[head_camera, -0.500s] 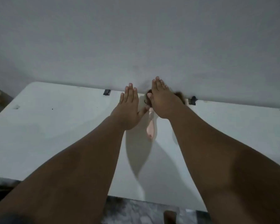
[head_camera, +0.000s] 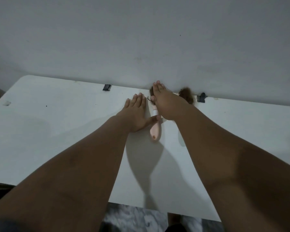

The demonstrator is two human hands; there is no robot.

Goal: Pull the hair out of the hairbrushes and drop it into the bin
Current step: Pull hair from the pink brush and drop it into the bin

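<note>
A pink hairbrush (head_camera: 155,131) lies on the white table (head_camera: 57,131), handle toward me and head against the wall. My right hand (head_camera: 165,104) lies over the head with fingers straight, hiding most of it. Brown hair (head_camera: 186,96) bulges out to the right of that hand, and a few strands curl out at its left near the thumb. My left hand (head_camera: 136,113) rests flat on the table beside the brush, fingers straight, thumb tip touching the handle. No bin is in view.
The table's far edge meets a plain grey wall (head_camera: 141,39). Two black clips (head_camera: 107,87) (head_camera: 201,97) sit on that edge either side of my hands. Marbled floor (head_camera: 137,220) shows below the near edge.
My left hand has slid slightly back toward me. More of the brown hair shows to the right of my right hand. The brush has stayed in place.
</note>
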